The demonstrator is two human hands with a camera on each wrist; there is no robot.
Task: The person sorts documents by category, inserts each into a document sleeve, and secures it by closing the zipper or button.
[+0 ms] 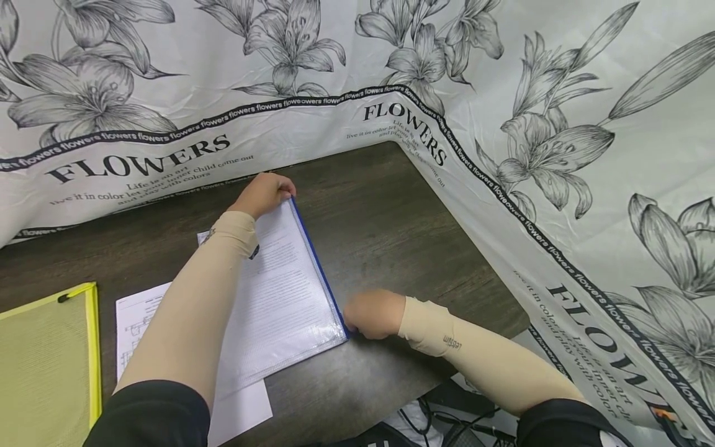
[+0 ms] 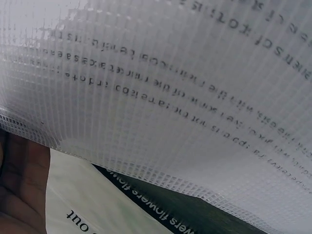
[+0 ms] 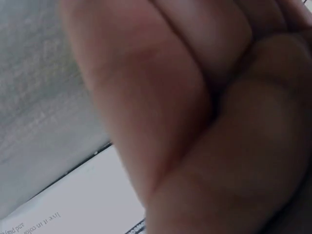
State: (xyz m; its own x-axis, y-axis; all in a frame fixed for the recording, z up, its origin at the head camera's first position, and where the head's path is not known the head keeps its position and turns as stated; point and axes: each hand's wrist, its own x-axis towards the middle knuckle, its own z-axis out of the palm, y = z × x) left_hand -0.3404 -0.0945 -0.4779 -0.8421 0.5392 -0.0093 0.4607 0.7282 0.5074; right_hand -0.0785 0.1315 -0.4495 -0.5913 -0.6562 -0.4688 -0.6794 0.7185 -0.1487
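A clear mesh zip pouch (image 1: pixel 279 292) with a blue zipper edge lies on the dark table, printed sheets showing through it. My left hand (image 1: pixel 262 194) grips its far right corner, where the blue edge ends. The pouch's mesh (image 2: pixel 161 92) fills most of the left wrist view, with part of the palm beside it. Near the pouch's front right corner, my right hand (image 1: pixel 375 313) is blurred, its fingers curled and pinching at the blue zipper (image 1: pixel 321 267). In the right wrist view the curled fingers (image 3: pixel 141 87) hide whatever lies between them.
Loose printed sheets (image 1: pixel 246 410) stick out from under the pouch on its left and front. A yellow mesh zip pouch (image 1: pixel 44 366) lies at the table's left. Flower-printed cloth (image 1: pixel 313 124) hangs behind the wood-grain table (image 1: pixel 391 211). Cables (image 1: pixel 441 422) show below the front edge.
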